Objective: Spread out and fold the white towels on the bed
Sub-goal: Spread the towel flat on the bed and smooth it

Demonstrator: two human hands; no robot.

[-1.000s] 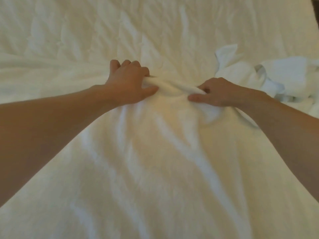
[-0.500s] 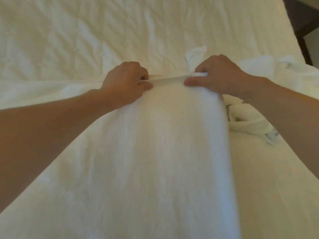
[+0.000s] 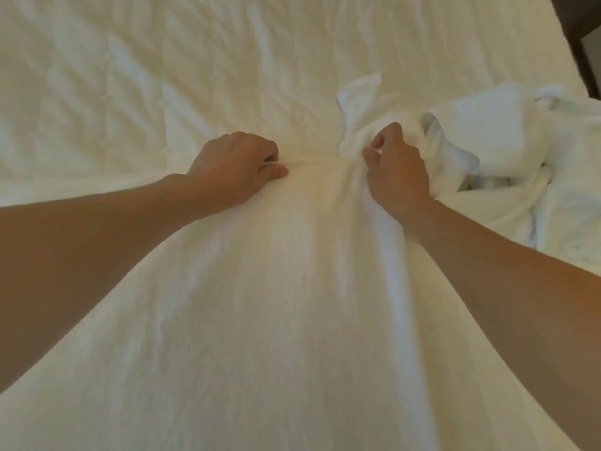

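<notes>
A large white towel (image 3: pixel 276 304) stretches from its far edge down toward me across the bed (image 3: pixel 162 76). My left hand (image 3: pixel 237 167) pinches that far edge between thumb and curled fingers. My right hand (image 3: pixel 396 170) grips the same edge a little to the right, fingers curled into the bunched cloth. The stretch of edge between the hands is gathered into soft folds. A crumpled heap of other white towels (image 3: pixel 487 131) lies just behind and to the right of my right hand.
The quilted cream bed cover fills the far and left part of the view. A dark piece of furniture (image 3: pixel 582 37) stands beyond the bed's far right corner.
The towel edge, pulled taut and lifted half a second ago, has dropped and slackened. My right hand turned from a flat pinch to a fist in the cloth, next to the crumpled heap.
</notes>
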